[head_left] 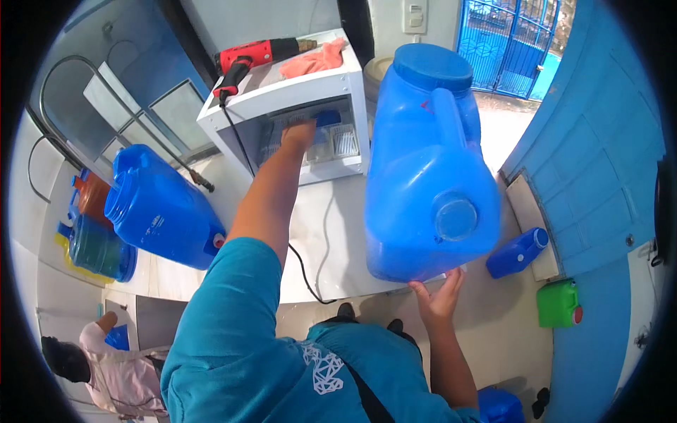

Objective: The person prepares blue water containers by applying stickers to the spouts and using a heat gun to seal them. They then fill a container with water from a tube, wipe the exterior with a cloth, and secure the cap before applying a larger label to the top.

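Note:
My left arm reaches into the open front of a small white cabinet (357, 106). My left hand (300, 134) is inside it, beside white slotted baskets (344, 141); its fingers are too hidden to read. At the counter's front edge, to the right, stands a large blue water jug (423, 183) with a wide cap on top, a moulded handle and a smaller round cap facing me. My right hand (438, 295) touches the jug's lower near edge, thumb and fingers apart. On the cabinet top lie a red and black heat gun (250, 58) and an orange cloth (315, 59).
An uncapped blue jug (166, 208) stands left on the white counter (233, 278), near more containers (106, 243). A black cord (305, 268) hangs over the edge. Blue (518, 252) and green (558, 303) jugs are on the right floor. Another person (120, 370) works at lower left.

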Demonstrator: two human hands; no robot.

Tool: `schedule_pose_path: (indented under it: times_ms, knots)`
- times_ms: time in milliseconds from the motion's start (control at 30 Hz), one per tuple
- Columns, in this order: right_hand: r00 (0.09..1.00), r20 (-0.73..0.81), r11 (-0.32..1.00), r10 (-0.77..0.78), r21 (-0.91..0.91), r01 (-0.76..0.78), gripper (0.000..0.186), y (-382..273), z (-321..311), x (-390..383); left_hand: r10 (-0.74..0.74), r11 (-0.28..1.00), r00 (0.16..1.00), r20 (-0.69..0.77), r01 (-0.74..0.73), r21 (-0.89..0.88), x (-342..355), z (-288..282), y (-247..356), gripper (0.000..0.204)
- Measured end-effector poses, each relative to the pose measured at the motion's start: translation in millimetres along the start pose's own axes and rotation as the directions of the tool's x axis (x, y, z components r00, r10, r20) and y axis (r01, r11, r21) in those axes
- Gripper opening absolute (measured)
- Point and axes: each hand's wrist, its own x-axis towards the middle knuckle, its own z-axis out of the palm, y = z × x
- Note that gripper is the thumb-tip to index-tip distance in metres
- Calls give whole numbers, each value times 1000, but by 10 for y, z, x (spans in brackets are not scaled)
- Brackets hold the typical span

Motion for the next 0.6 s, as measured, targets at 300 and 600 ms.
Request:
schedule_pose_path:
  times_ms: [300,600]
  knots:
    - [998,-38,995,-47,-92,43,87,-15,-29,-52,-7,986,948,317,-47,162,-288,13,78,29]
    - [990,-107,994,-93,-64,86,79,74,-15,-25,140,989,982,126,-132,-69,-193,-384,150,29]
